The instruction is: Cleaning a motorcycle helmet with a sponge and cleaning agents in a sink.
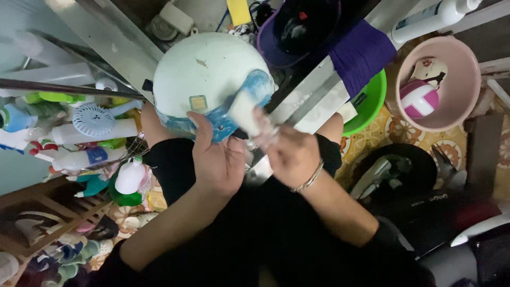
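Observation:
A pale mint helmet (210,72) with a blue patterned rim is held up in front of me, its dome facing the camera. My left hand (215,157) grips its lower rim from below, thumb on the blue edge. My right hand (289,154), with a thin bracelet at the wrist, is closed on a blurred white cloth or sponge (247,109) pressed against the helmet's right side. Both forearms wear pushed-up black sleeves.
A pink basin (467,93) with a small pink-and-white helmet inside sits at upper right, next to a green basin (372,106). A purple cap (297,26) lies above. Spray bottles and a small fan (93,119) crowd a rack at left. A dark scooter (425,212) stands at lower right.

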